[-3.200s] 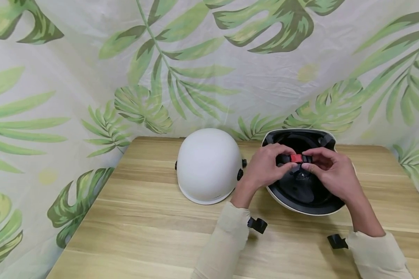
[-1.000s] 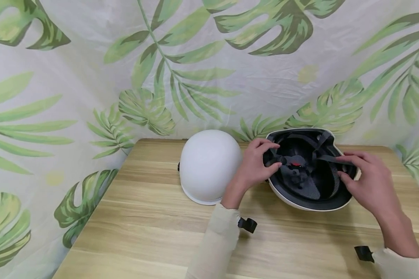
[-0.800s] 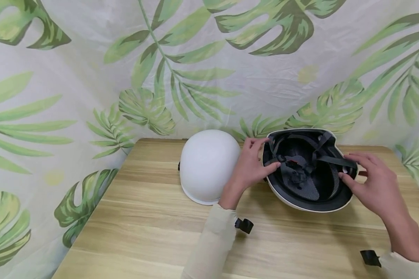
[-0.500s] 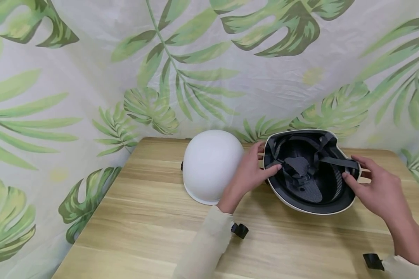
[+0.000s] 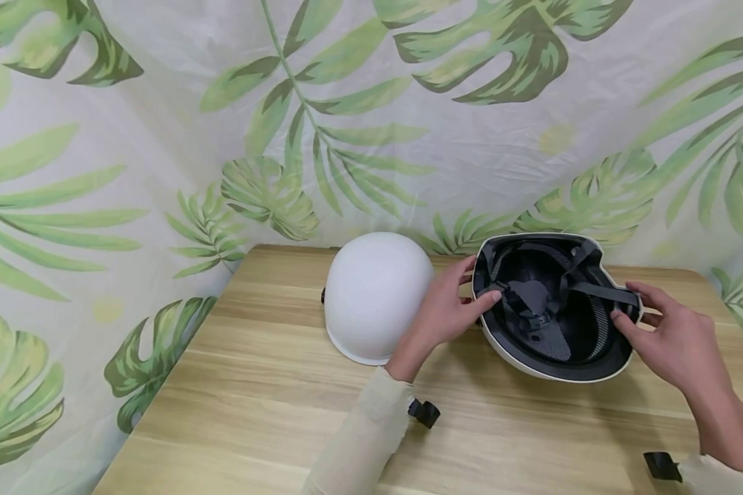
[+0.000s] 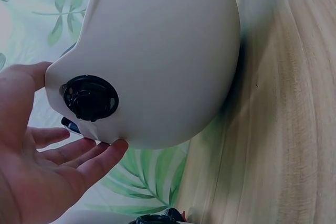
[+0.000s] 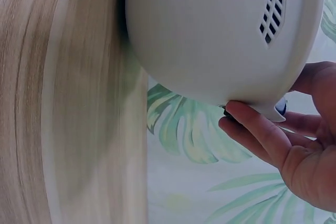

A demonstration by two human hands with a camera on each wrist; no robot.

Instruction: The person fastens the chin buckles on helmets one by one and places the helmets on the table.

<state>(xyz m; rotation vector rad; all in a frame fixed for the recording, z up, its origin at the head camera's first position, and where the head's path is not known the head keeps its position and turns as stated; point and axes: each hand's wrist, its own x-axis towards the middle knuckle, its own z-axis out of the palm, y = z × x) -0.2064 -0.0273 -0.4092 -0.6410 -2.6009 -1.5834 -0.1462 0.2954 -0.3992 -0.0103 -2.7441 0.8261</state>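
A white helmet (image 5: 554, 369) lies upturned at the right of the table, its black padded inside facing up. My left hand (image 5: 442, 306) grips the left rim, thumb over the edge and fingers outside. My right hand (image 5: 675, 337) holds the right rim in the same way. Black chin straps (image 5: 607, 293) lie inside the shell; the red buckle is hidden. In the left wrist view, fingers (image 6: 102, 161) rest on the white shell (image 6: 168, 61) below a round black knob (image 6: 90, 98). The right wrist view shows slotted vents (image 7: 273, 11) on the shell above the fingers (image 7: 262, 129).
A second white helmet (image 5: 374, 295) stands dome up just left of the held one, partly behind my left hand. Both are on a wood-grain table (image 5: 254, 412). A leaf-patterned cloth (image 5: 371, 89) hangs behind the table's back edge.
Both hands were together at the red buckle above the helmet. They have parted, laying the straps inside, and now grip opposite rims. The buckle has gone from sight.
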